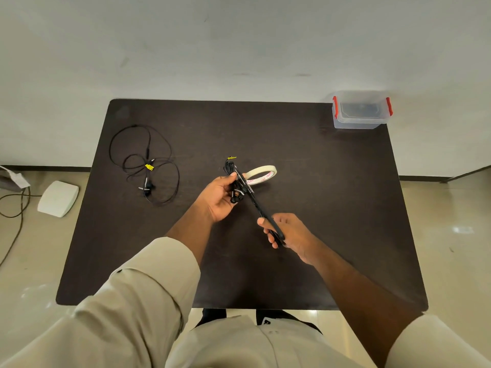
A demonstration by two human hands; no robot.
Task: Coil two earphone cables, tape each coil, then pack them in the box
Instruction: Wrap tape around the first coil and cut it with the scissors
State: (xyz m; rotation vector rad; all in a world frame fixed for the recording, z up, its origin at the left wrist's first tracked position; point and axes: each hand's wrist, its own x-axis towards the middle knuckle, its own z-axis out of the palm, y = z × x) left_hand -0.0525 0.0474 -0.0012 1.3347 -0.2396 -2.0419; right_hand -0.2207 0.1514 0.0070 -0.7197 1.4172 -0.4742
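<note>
My left hand (219,199) grips a coiled black earphone cable (233,181) with a yellow tag at its top, held above the table's middle. A roll of cream tape (261,174) hangs beside the coil, joined to it by a strip of tape. My right hand (285,232) holds black scissors (259,207) by the handles, blades pointing up-left at that strip next to the coil. A second black earphone cable (144,166) lies loose and uncoiled at the table's left. The clear plastic box (360,110) with red clips stands at the far right corner.
The dark table (318,208) stands against a pale wall. On the floor to the left lie a white flat device (58,198) and a dark cord (16,208).
</note>
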